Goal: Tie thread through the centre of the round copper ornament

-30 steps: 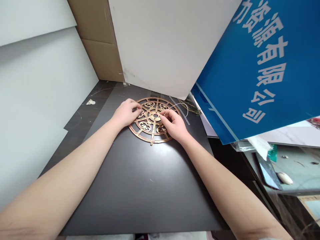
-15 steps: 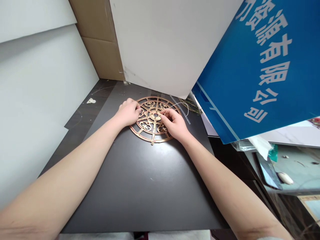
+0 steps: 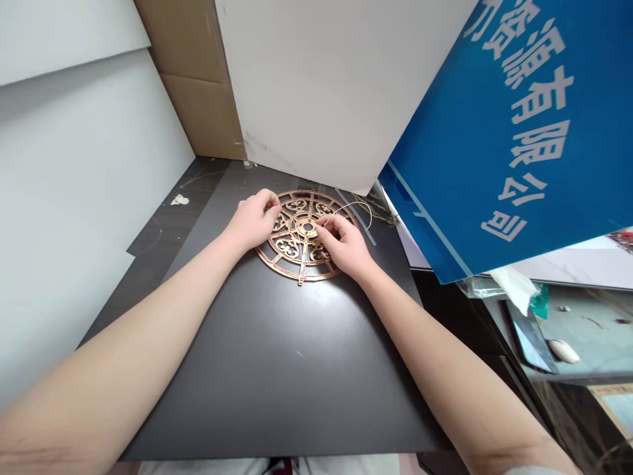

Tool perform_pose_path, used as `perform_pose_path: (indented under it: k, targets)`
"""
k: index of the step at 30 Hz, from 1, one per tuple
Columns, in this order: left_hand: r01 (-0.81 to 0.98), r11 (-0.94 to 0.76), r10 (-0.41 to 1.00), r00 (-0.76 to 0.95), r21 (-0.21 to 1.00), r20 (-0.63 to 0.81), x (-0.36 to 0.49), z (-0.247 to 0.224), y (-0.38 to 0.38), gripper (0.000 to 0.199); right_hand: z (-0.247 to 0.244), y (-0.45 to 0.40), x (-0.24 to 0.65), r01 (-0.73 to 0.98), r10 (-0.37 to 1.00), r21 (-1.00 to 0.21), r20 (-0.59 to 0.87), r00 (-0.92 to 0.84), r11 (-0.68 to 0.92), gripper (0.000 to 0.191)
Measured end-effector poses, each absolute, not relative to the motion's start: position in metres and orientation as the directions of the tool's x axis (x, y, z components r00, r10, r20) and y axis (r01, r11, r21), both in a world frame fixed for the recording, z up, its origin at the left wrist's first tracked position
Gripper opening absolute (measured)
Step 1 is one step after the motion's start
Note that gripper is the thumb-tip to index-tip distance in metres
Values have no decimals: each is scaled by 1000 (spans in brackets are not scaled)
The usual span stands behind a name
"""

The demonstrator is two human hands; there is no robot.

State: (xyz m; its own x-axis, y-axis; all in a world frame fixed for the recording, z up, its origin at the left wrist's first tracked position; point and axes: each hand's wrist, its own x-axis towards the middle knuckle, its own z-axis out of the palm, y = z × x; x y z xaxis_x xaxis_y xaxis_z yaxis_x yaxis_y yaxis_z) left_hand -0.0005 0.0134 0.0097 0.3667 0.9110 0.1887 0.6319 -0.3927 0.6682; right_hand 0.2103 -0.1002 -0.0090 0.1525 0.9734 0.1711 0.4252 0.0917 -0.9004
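Observation:
A round, gold-coloured openwork disc (image 3: 301, 265) with spokes, scrollwork and a small central ring lies flat on the dark table. At its left rim is my left hand (image 3: 254, 218), fingers curled toward the thumb; whatever sits between the fingertips is hidden. Over the right half of the disc, beside the centre ring, my right hand (image 3: 346, 247) pinches a thin white cord (image 3: 370, 210) between thumb and forefinger. The cord arches up from those fingertips and bends down beyond the disc's right edge.
White panels (image 3: 336, 86) and a cardboard piece (image 3: 198, 99) stand behind. A blue sign board (image 3: 475, 165) leans at the right. A clear strip (image 3: 368, 234) lies near the disc; a phone (image 3: 531, 340) and a white mouse (image 3: 564, 351) are lower right. The dark table (image 3: 277, 396) extends toward me.
My left hand has lifted slightly at the disc's left rim, with its fingers raised and bent differently. The right hand and the cord have hardly moved.

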Motion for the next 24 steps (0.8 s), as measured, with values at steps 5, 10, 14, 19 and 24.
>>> perform_pose_path:
  k: [5, 10, 14, 19, 24]
  targets:
    - [355, -414, 873, 417, 838, 255, 3, 8, 10, 38, -9, -99, 210, 429, 974, -899, 167, 154, 86, 43]
    - [51, -316, 859, 440, 947, 263, 12, 14, 1, 42, -8, -102, 207, 432, 977, -893, 186, 105, 124, 52]
    - [-77, -267, 826, 496, 961, 269, 22, 20, -15, 49, -4, -104, 206, 526, 983, -834, 184, -20, 167, 63]
    - [-156, -209, 784, 563, 965, 261, 35, 29, -33, 49, -2, -104, 207, 675, 960, -685, 235, -151, 274, 69]
    - [-263, -86, 770, 594, 961, 231, 43, 41, -47, 44, -5, -101, 207, 715, 944, -620, 266, -194, 322, 49]
